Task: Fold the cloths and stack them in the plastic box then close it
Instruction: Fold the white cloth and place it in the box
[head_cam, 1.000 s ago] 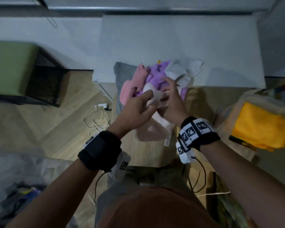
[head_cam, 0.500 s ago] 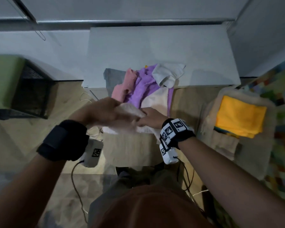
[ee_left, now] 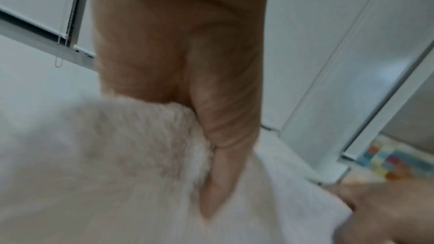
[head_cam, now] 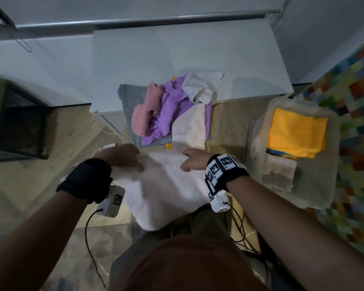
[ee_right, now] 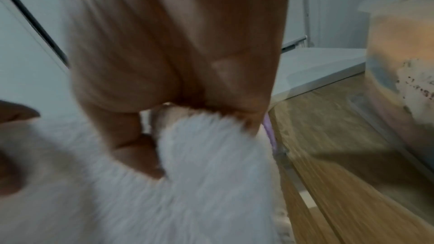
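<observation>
A white table stands at the far side. To its right, near its front corner, sits one clear plastic box, lid off, holding a folded orange cloth on top of others. At the table's front edge lies a heap of cloths: one grey, one pink, one purple, one white, one cream. Nearer than the heap, a fluffy white cloth hangs between two hands: the left hand and the right hand each pinch its top edge, thumb against fingers.
</observation>
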A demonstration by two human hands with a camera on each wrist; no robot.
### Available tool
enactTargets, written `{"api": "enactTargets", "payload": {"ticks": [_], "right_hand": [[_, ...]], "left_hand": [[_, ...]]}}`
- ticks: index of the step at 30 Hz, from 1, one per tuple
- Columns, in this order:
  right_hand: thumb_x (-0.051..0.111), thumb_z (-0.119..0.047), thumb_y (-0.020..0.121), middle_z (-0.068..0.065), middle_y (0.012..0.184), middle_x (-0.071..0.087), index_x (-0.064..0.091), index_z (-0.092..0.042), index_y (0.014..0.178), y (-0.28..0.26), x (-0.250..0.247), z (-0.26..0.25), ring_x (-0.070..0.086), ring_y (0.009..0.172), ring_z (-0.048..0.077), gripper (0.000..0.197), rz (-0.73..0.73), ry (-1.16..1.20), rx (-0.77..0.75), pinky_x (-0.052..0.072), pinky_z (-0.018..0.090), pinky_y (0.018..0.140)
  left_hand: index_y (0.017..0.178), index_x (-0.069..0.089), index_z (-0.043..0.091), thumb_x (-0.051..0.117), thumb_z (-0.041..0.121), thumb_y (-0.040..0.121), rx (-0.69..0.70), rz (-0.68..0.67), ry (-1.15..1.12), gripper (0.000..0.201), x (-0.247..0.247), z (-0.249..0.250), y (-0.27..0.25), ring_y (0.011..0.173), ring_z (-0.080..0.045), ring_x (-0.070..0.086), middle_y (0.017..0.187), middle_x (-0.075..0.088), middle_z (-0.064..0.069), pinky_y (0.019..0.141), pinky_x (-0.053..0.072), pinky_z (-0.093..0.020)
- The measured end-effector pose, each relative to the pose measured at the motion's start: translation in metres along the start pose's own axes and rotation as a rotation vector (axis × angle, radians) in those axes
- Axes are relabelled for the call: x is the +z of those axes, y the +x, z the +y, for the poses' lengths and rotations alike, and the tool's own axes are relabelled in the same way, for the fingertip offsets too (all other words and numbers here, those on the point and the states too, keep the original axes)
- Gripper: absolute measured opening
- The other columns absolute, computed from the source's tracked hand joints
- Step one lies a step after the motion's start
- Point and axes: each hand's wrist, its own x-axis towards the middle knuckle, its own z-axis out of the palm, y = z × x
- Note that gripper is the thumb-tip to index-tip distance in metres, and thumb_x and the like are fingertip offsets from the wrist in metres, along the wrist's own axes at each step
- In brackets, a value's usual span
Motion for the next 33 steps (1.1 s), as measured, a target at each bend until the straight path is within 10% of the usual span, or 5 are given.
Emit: {"api": "enactTargets", "payload": {"ticks": [5,12,21,26,33], "right_hand": [[0.071,-0.013,0.08,0.002,0.125,0.056,0.047,-0.017,0.137,0.022,0.012,0.018,0.055,0.115,0.024,0.062,0.283,0.094,-0.033,0.037,0.023,0.081],[0.066,-0.013,0.082,-0.01,0.072,0.054,0.064,-0.02,0.094,0.033,0.017,0.025,0.055,0.072,0.014,0.014,0.38,0.155,-0.06,0.04,0.026,0.066],[0.091,-0.024,0.063,-0.004,0.134,0.051,0.048,-0.027,0.136,0.041,0.02,0.006,0.05,0.12,0.011,0.085,0.168,0.127,-0.32,0.042,0.027,0.096],[0.082,-0.035,0.073,-0.003,0.095,0.068,0.066,-0.018,0.105,0.036,0.026,-0.017,0.064,0.091,0.013,0.041,0.014,0.072,-0.301,0.047,0.02,0.069],[0.069,-0.022,0.082,0.001,0.086,0.064,0.063,-0.01,0.096,0.024,0.019,-0.027,0.06,0.081,0.017,0.019,0.04,0.285,-0.325,0.05,0.031,0.074]], "left_hand": [[0.097,0.076,0.015,0.068,0.014,0.078,0.0,0.436,-0.224,0.021,0.024,-0.003,0.017,0.094,-0.033,0.066,0.094,0.072,-0.014,0.073,0.044,-0.03],[0.098,0.076,0.019,0.069,0.021,0.08,0.027,0.468,-0.316,0.02,0.046,-0.009,0.023,0.093,-0.029,0.066,0.098,0.072,-0.007,0.077,0.05,-0.033],[0.1,0.071,0.015,0.054,0.032,0.079,0.108,0.377,-0.423,0.032,0.027,0.024,0.007,0.103,-0.026,0.061,0.104,0.068,-0.008,0.08,0.04,-0.026],[0.091,0.06,0.012,0.04,0.032,0.073,0.189,0.459,-0.601,0.033,0.016,0.033,0.004,0.089,-0.025,0.06,0.091,0.067,-0.007,0.07,0.037,-0.028],[0.076,0.052,0.027,0.045,0.033,0.079,0.215,0.551,-0.665,0.01,0.01,0.02,-0.004,0.077,-0.018,0.054,0.073,0.057,0.007,0.068,0.038,-0.029]]}}
